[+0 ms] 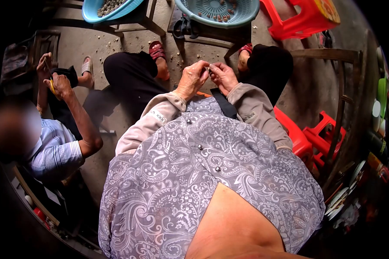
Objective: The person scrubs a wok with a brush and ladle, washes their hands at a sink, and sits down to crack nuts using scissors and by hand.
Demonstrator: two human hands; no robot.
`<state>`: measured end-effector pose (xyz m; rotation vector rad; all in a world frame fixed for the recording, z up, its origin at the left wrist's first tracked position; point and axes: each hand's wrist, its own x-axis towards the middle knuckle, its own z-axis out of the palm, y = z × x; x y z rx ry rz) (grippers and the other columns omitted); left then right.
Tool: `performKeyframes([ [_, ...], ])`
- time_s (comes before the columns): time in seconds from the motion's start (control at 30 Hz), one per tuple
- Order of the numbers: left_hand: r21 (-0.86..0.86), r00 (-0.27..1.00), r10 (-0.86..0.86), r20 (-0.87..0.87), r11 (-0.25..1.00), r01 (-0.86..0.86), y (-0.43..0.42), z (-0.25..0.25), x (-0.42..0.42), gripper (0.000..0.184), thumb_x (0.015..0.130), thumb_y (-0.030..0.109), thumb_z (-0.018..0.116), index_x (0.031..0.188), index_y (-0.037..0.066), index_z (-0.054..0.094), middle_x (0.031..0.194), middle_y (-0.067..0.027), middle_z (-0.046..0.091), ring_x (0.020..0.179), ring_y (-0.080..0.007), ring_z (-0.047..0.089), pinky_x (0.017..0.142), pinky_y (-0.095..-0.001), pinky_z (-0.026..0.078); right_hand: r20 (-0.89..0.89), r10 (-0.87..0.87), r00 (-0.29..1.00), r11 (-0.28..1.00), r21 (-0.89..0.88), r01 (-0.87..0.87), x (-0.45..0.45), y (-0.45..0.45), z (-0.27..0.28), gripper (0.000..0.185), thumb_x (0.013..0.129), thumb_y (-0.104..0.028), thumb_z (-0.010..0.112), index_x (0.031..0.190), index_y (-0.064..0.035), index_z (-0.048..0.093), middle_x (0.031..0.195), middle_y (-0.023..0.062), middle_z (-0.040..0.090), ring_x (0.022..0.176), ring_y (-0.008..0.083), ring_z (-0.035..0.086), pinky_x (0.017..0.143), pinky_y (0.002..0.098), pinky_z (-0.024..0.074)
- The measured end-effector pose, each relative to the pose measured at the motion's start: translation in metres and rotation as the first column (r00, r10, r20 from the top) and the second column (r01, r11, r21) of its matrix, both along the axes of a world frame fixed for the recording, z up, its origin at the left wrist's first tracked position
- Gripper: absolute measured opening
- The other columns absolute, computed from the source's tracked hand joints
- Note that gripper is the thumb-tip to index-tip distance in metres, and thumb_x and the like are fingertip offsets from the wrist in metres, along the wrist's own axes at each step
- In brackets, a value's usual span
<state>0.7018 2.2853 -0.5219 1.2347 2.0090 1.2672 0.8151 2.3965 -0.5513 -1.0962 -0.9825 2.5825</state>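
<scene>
Tiny piece (209,69) pinched between left hand (192,80) and right hand (224,77) above the lap.
From where I stand, fingers of both close on it, its shape unclear; a slack pinch could drop it short of the blue basket (242,20), onto the floor (136,43).

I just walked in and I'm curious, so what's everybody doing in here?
The person's left hand and right hand meet in front, together holding a tiny thing, too small to make out. Ahead, a blue-grey basket holds some brown pieces, and a bright blue basin holds lots of small round things. On the left, another person's hand holds something yellow.
</scene>
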Motion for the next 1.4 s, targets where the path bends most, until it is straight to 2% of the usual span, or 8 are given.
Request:
performKeyframes([
  [0.23,-0.043,0.988,0.020,-0.152,0.999,-0.027,0.003,0.003,0.008,0.016,0.080,0.011,0.060,0.080,0.001,0.048,0.069,-0.0207,0.060,0.067,-0.0387,0.060,0.057,-0.0431,0.048,0.010,0.080,0.997,0.970,0.230,-0.080,-0.001,-0.003,0.003,0.013,0.086,-0.015,0.065,0.085,-0.0044,0.058,0.071,0.0001,0.059,0.056,0.0041,0.050,0.050,0.0168,0.0384],
  [0.53,-0.162,0.955,0.064,0.290,0.987,-0.017,-0.003,0.007,0.004,0.013,0.082,0.009,0.061,0.084,0.000,0.052,0.066,-0.0168,0.059,0.056,-0.0248,0.062,0.050,-0.0323,0.047,0.001,-0.003,1.000,0.986,0.167,0.002,-0.002,-0.010,0.001,0.013,0.085,-0.013,0.065,0.085,-0.0016,0.058,0.070,0.0016,0.057,0.057,0.0059,0.049,0.050,0.0187,0.0382],
  [0.63,-0.097,0.992,0.043,-0.115,0.994,-0.054,-0.001,-0.008,0.006,0.013,0.083,0.010,0.061,0.088,0.000,0.054,0.063,-0.0138,0.059,0.053,-0.0169,0.060,0.049,-0.0301,0.046,-0.012,0.015,1.000,0.986,0.167,-0.013,-0.004,-0.010,-0.001,0.013,0.086,-0.013,0.065,0.084,-0.0018,0.057,0.069,0.0015,0.056,0.056,0.0058,0.048,0.049,0.0189,0.0373],
  [0.73,-0.110,0.995,0.079,-0.061,0.990,-0.085,0.000,-0.009,0.008,0.014,0.081,0.013,0.061,0.083,0.000,0.056,0.068,-0.0227,0.059,0.067,-0.0388,0.061,0.057,-0.0396,0.049,-0.023,0.022,1.000,0.981,0.196,-0.017,-0.005,-0.012,-0.005,0.013,0.086,-0.012,0.064,0.084,-0.0021,0.056,0.068,0.0016,0.056,0.055,0.0058,0.046,0.048,0.0191,0.0364],
  [1.03,-0.156,0.837,0.204,0.507,0.977,-0.144,-0.004,0.002,0.010,0.012,0.087,0.008,0.052,0.082,-0.001,0.057,0.059,-0.0108,0.058,0.049,-0.0120,0.056,0.044,-0.0279,0.044,-0.054,0.007,0.999,0.989,0.145,0.001,-0.005,-0.010,-0.007,0.014,0.086,-0.013,0.064,0.084,-0.0029,0.054,0.069,0.0025,0.056,0.054,0.0061,0.046,0.048,0.0197,0.0379],
  [1.23,-0.160,0.978,0.114,0.174,0.983,-0.086,-0.005,0.005,0.011,0.009,0.087,0.007,0.055,0.086,-0.002,0.055,0.063,-0.0119,0.061,0.053,-0.0148,0.059,0.048,-0.0283,0.046,-0.004,0.044,0.999,0.981,0.190,-0.043,-0.006,-0.013,-0.002,0.015,0.087,-0.014,0.063,0.086,-0.0029,0.054,0.070,0.0025,0.056,0.055,0.0065,0.046,0.050,0.0202,0.0381],
  [1.33,-0.023,0.995,0.084,-0.048,0.996,-0.085,-0.003,-0.007,0.011,0.010,0.086,0.008,0.055,0.083,-0.002,0.055,0.064,-0.0146,0.061,0.056,-0.0179,0.061,0.051,-0.0296,0.047,-0.055,0.054,0.997,0.973,0.227,-0.040,-0.003,-0.016,-0.005,0.015,0.088,-0.014,0.062,0.088,-0.0030,0.053,0.069,0.0022,0.055,0.056,0.0067,0.046,0.050,0.0203,0.0367],
  [1.4,-0.055,0.994,0.108,-0.032,0.992,-0.110,-0.003,-0.007,0.009,0.011,0.085,0.009,0.055,0.082,-0.002,0.055,0.065,-0.0147,0.061,0.058,-0.0178,0.062,0.052,-0.0292,0.047,-0.052,0.050,0.997,0.976,0.212,-0.038,-0.003,-0.016,-0.005,0.015,0.088,-0.014,0.062,0.088,-0.0028,0.052,0.070,0.0022,0.055,0.056,0.0067,0.046,0.050,0.0200,0.0366],
])
